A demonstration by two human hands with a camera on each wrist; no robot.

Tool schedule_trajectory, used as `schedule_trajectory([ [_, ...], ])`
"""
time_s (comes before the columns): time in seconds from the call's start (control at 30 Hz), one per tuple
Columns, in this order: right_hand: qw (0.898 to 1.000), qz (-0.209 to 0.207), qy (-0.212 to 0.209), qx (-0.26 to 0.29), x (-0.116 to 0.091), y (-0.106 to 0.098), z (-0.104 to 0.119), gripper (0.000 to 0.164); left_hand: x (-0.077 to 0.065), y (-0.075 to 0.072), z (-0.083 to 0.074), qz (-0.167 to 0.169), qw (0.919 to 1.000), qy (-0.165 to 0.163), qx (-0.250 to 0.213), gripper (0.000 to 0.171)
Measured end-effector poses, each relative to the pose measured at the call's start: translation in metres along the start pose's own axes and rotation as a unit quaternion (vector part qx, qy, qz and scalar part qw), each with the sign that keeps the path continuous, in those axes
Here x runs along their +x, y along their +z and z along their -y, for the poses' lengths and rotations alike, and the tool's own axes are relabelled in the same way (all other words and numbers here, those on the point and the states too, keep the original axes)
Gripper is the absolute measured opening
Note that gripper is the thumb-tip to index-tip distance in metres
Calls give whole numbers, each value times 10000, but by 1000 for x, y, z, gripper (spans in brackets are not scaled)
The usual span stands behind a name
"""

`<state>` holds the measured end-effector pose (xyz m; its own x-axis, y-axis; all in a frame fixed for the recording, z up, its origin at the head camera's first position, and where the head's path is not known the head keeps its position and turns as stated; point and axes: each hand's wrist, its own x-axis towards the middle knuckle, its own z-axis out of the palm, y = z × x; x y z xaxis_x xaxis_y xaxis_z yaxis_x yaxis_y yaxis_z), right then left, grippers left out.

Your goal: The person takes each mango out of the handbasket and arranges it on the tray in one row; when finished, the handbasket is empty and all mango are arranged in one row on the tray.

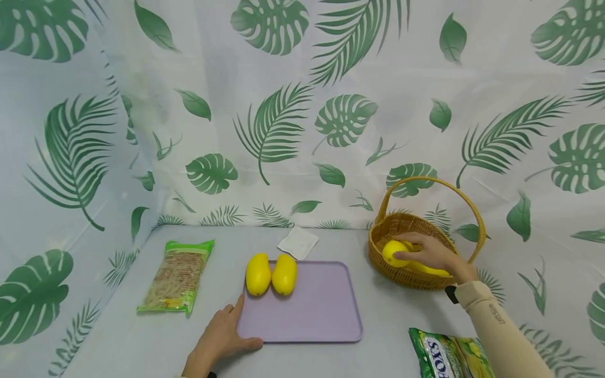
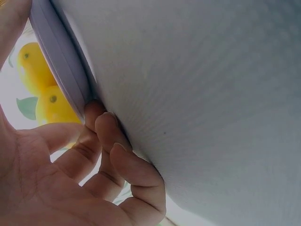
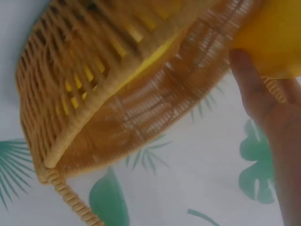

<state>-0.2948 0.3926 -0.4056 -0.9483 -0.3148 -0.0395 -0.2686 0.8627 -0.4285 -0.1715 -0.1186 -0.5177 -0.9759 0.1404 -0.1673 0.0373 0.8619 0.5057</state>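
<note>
My right hand point(image 1: 435, 253) holds a yellow mango point(image 1: 391, 254) at the wicker basket point(image 1: 402, 278), with thumb and fingers around it. More yellow fruit point(image 1: 427, 270) lies inside the basket, partly hidden by the hand and the rim. My left hand point(image 1: 222, 333) holds the near left corner of a purple tray point(image 1: 316, 310), thumb along the front edge and fingers at the left side. In the left wrist view, curled fingers point(image 2: 136, 165) touch the tray's edge. Two yellow mangoes, one point(image 1: 258, 275) beside the other point(image 1: 284, 275), lie at the tray's far left.
A green-edged clear packet point(image 1: 175, 275) lies left of the tray. A small white packet point(image 1: 299, 242) lies behind it. At the front right is a green Fox's bag point(image 1: 449, 357), partly under the right sleeve. The basket's tall handle point(image 1: 427, 179) arches above it. A leaf-printed curtain point(image 1: 283, 210) hangs behind.
</note>
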Motion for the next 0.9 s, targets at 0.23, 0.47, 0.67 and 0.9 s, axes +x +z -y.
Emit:
schedule_trajectory([
  [0.23, 9984, -63, -532, 182, 3, 11, 19, 59, 1, 0, 0, 44, 10000, -64, -53, 122],
  [0.47, 9945, 111, -870, 566, 11, 30, 42, 54, 3, 2, 1, 17, 10000, -51, -81, 123],
  [0.67, 9918, 216, -1124, 561, 17, 53, 56, 54, 4, 1, 0, 120, 9998, -119, -90, 123],
  [0.9, 9863, 436, -1173, 1078, 29, 78, 70, 51, 3, -1, -1, 124, 9998, -109, -110, 122],
])
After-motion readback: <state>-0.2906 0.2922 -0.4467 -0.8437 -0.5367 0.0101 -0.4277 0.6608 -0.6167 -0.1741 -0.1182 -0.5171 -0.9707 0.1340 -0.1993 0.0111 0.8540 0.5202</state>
